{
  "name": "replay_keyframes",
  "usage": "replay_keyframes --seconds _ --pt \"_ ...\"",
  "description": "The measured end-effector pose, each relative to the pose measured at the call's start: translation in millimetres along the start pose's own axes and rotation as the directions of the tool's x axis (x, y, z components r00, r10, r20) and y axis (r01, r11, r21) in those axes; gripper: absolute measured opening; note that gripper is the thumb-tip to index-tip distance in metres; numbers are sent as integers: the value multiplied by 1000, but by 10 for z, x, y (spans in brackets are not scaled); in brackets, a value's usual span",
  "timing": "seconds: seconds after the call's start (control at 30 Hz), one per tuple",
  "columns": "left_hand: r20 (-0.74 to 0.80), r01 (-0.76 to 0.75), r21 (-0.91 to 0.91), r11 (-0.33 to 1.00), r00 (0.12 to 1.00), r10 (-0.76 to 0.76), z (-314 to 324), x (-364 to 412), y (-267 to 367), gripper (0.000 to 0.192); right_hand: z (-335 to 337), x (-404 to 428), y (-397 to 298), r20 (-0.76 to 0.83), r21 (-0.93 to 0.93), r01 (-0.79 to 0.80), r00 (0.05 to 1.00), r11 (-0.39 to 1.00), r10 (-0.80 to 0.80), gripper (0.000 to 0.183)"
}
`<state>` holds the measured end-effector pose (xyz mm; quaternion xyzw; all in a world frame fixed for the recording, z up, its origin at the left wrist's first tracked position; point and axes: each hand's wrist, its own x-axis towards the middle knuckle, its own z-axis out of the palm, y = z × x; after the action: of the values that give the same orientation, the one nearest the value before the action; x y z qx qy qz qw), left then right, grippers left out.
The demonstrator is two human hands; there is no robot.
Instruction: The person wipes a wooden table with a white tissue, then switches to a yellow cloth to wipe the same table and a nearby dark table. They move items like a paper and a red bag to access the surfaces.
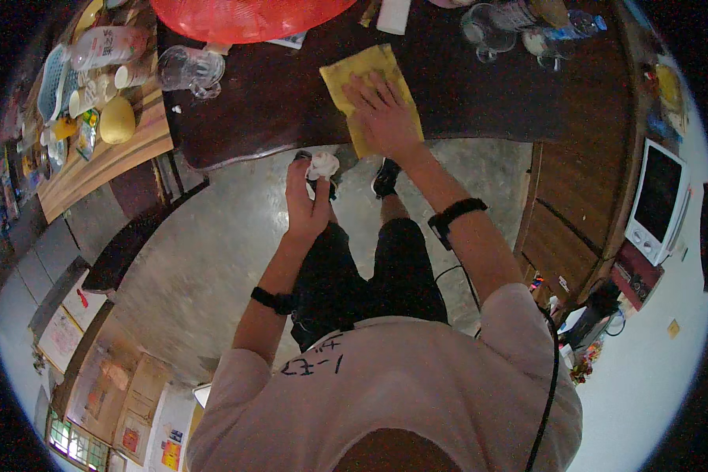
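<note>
My right hand (383,118) lies flat, fingers somewhat spread, on a yellow cloth (336,74) that covers part of the dark wooden table (259,106) and reaches past its front edge. In front of that edge, over the floor, my left hand (308,197) holds a crumpled white wad (323,166), perhaps tissue, between thumb and fingers. A small white scrap (177,109) rests near the table's left end, below a clear glass mug (189,69).
A large red plastic basin or cover (253,17) stands at the back. Clear glass pitchers (489,29) and a plastic bottle (578,25) are at back right. On the left, a striped wooden board (147,138) bears cups, a big bottle and a yellow fruit (117,120).
</note>
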<state>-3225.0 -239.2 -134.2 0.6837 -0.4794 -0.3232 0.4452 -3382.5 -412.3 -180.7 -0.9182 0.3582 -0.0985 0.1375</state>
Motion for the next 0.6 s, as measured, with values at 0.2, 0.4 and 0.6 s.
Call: replay_keyframes --seconds 0.2,0.4,0.6 --pt "-50 17 15 1000 999 -17 -301 -87 -119 30 229 618 -93 -136 -70 -68 989 995 58 52" --pt "-72 28 -69 997 997 -33 -473 -122 -145 29 413 934 -114 -201 -133 -147 972 980 119 50" --pt "-69 72 -68 995 995 -76 -538 -226 -324 27 300 678 -212 -145 -72 -67 988 995 56 51"
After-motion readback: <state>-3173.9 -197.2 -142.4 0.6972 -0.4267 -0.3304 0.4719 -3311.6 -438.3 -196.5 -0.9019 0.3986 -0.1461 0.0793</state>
